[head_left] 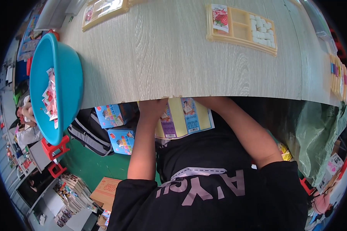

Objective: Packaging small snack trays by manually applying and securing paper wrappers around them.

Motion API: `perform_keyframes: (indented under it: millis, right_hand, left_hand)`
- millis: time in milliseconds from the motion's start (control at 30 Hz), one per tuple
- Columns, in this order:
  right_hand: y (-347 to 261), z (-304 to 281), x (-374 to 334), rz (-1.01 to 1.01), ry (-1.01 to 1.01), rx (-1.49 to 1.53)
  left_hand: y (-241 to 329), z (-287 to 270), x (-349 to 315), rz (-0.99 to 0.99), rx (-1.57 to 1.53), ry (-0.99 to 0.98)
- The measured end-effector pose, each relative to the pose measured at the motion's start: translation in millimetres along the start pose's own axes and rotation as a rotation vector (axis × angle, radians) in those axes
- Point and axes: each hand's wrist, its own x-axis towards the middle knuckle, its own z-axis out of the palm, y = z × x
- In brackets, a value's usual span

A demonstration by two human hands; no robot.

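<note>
A printed sheet with purple and blue label panels on pale yellow backing (176, 115) lies across my lap, just below the table's front edge. Over its upper left corner is my left hand (153, 107), touching or very near it. My right hand (212, 102) is at the sheet's upper right. The tabletop hides the fingers of both hands, so their grip on the sheet does not show. Above on the table, a cream compartment tray (241, 29) contains a strawberry-pictured sachet (220, 18) and several white pieces (262, 30).
A turquoise basin (71, 73) with pink-and-white sachets (50, 100) stands at the left table edge. Another cream tray (104, 13) sits far left. Stacked cream trays (338, 77) stand at the right. Blue printed boxes (121, 140) and a grey-black bag (89, 133) are beside my left arm.
</note>
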Motion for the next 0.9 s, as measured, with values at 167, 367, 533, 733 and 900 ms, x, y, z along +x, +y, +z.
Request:
perform_keyframes:
  millis: [167, 367, 533, 733, 900]
  right_hand:
    - [-20, -53, -27, -0.194, -0.109, -0.436]
    - [-64, -147, -89, -0.079, -0.362, -0.214]
    - [-101, -240, -130, 0.110, -0.328, -0.152]
    - [-114, -273, -109, -0.218, 0.108, 0.100]
    - [-118, -268, -39, -0.370, -0.089, 0.308]
  left_hand:
    - [3, 5, 10, -0.033, 0.013, -0.088]
    - [-2, 1, 7, -0.014, 0.136, -0.117]
    - [2, -6, 5, 0.003, 0.071, -0.060]
    - [40, -34, 9, 0.197, 0.077, 0.183]
    - [86, -90, -14, 0.286, -0.401, -0.054]
